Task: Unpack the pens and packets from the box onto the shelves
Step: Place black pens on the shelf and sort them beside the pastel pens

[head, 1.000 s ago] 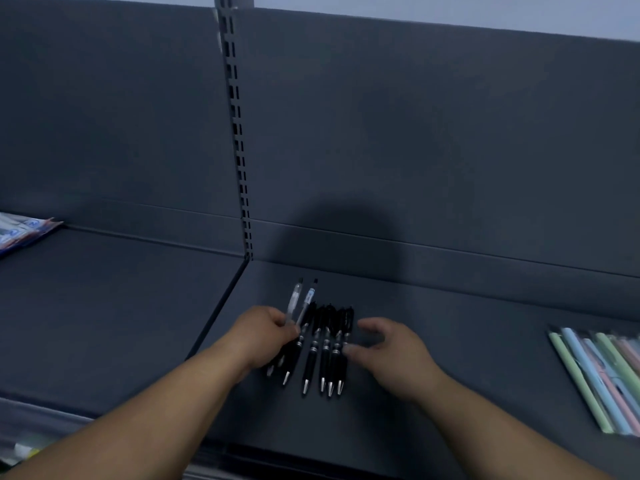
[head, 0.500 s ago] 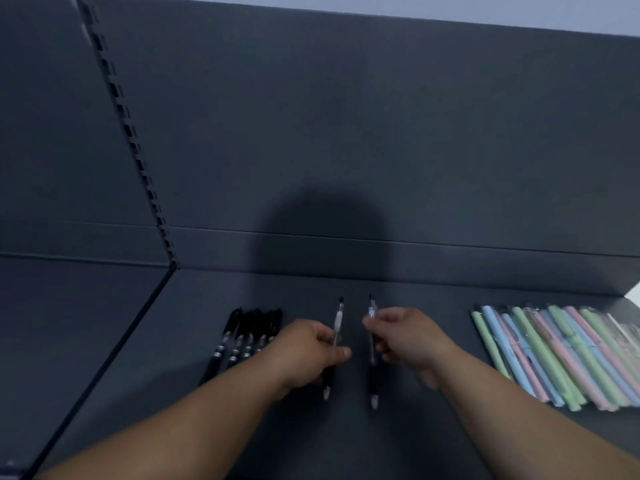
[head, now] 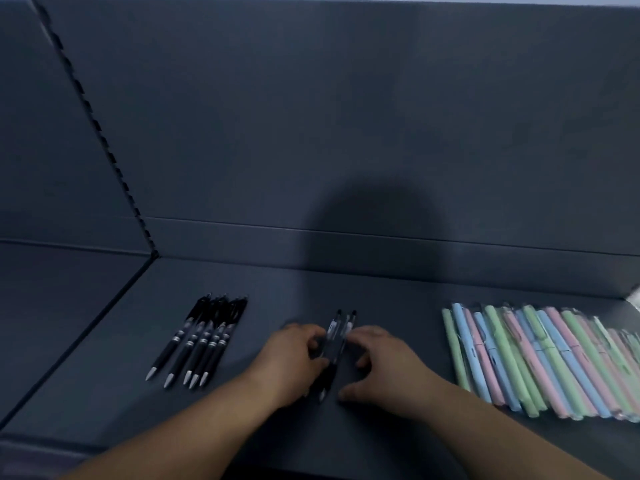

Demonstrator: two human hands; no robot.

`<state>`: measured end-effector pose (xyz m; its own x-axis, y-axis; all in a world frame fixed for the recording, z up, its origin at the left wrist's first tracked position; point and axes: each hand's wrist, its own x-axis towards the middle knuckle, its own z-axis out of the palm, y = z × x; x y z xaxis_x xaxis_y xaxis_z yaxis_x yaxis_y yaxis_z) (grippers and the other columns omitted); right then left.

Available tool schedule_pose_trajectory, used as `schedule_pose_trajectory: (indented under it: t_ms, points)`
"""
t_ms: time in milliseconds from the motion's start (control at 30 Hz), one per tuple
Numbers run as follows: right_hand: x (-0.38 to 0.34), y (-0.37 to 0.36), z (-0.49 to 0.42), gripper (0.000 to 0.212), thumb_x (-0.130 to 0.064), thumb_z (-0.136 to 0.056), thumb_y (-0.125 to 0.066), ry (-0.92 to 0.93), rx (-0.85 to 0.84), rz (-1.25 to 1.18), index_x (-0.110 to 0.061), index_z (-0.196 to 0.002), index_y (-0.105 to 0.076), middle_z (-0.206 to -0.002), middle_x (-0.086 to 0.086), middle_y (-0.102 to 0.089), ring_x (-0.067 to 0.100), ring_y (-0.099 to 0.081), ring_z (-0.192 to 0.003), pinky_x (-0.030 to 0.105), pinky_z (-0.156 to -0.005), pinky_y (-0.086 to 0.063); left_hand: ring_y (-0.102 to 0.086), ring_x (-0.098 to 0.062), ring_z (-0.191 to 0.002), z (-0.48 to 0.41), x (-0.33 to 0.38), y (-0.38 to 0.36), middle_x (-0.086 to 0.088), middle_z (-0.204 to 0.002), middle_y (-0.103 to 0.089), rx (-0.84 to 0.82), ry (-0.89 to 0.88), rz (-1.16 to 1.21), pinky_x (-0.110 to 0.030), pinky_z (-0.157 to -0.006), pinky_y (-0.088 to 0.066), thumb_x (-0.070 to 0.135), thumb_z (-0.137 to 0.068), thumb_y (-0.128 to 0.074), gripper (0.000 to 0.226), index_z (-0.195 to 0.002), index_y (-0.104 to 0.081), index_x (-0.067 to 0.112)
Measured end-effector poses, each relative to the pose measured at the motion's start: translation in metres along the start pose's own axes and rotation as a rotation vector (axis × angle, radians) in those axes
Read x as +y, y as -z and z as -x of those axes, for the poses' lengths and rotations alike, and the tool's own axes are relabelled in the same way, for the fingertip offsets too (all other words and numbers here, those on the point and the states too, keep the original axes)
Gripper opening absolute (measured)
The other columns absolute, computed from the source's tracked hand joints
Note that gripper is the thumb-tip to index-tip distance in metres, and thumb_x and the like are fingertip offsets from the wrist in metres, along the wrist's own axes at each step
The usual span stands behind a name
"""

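Note:
Two clear-barrelled pens (head: 338, 336) lie side by side on the dark grey shelf (head: 263, 285), tips toward me. My left hand (head: 294, 362) grips them from the left, its fingers curled over their lower halves. From the right, the fingers of my right hand (head: 379, 367) press against them, and its thumb rests apart on the shelf. A row of several black pens (head: 202, 337) lies to the left, apart from my hands. The box is out of view.
Several pastel pens in clear packets (head: 540, 358) lie fanned out at the right of the shelf. A slotted upright (head: 100, 129) divides this bay from the left one. The shelf's back panel rises behind.
My hands held one clear pen each, a little apart; they have come together and the two pens now lie side by side on the shelf. The view has shifted slightly right.

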<state>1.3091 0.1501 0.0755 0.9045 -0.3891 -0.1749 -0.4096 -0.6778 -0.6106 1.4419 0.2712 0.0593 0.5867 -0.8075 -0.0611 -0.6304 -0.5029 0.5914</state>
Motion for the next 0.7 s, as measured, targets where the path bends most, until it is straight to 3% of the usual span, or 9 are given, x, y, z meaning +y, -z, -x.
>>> schedule_pose_trajectory:
  t_ms: [200, 300, 433, 600, 700]
  points:
    - [0.008, -0.002, -0.007, 0.055, -0.028, -0.072, -0.077, 0.107, 0.017, 0.053, -0.027, -0.124, -0.060, -0.123, -0.007, -0.049, 0.006, -0.057, -0.084, 0.000, -0.066, -0.036, -0.054, -0.001, -0.073, 0.006, 0.009, -0.007, 0.015, -0.087, -0.061, 0.061, 0.102, 0.104, 0.000, -0.063, -0.035, 0.024, -0.083, -0.069, 0.029, -0.111, -0.067, 0.029]
    - [0.008, -0.003, -0.006, 0.038, -0.026, -0.080, -0.070, 0.121, 0.054, 0.077, -0.021, -0.117, -0.063, -0.119, -0.003, -0.053, 0.009, -0.059, -0.090, 0.006, -0.075, -0.040, -0.055, 0.000, -0.074, 0.017, 0.011, -0.007, 0.015, -0.087, -0.061, 0.089, 0.149, 0.161, 0.003, -0.062, -0.035, 0.028, -0.084, -0.070, 0.031, -0.114, -0.065, 0.025]
    - [-0.003, -0.003, -0.003, 0.042, -0.032, -0.083, -0.068, 0.078, 0.123, 0.085, -0.026, -0.123, -0.055, -0.118, -0.003, -0.054, 0.009, -0.055, -0.095, 0.015, -0.081, -0.038, -0.057, -0.003, -0.081, 0.052, 0.000, 0.005, 0.011, -0.092, -0.063, 0.133, 0.186, 0.143, -0.002, -0.069, -0.036, 0.030, -0.086, -0.067, 0.034, -0.119, -0.061, 0.022]
    - [-0.055, -0.019, 0.003, 0.050, -0.038, -0.087, -0.064, 0.108, 0.192, 0.157, -0.025, -0.133, -0.049, -0.129, -0.003, -0.051, 0.009, -0.058, -0.097, 0.008, -0.079, -0.040, -0.057, -0.004, -0.091, 0.124, -0.037, 0.043, 0.007, -0.105, -0.060, 0.308, 0.187, 0.019, 0.004, -0.073, -0.029, 0.030, -0.087, -0.066, 0.039, -0.124, -0.059, 0.021]
    - [-0.112, -0.055, 0.011, 0.052, -0.045, -0.090, -0.059, 0.214, 0.141, 0.209, -0.027, -0.137, -0.046, -0.138, -0.005, -0.046, 0.013, -0.052, -0.117, 0.023, -0.097, -0.042, -0.055, -0.008, -0.108, 0.185, -0.078, 0.075, 0.007, -0.125, -0.051, 0.384, 0.231, -0.082, -0.005, -0.088, -0.030, 0.040, -0.090, -0.059, 0.046, -0.132, -0.050, 0.027]
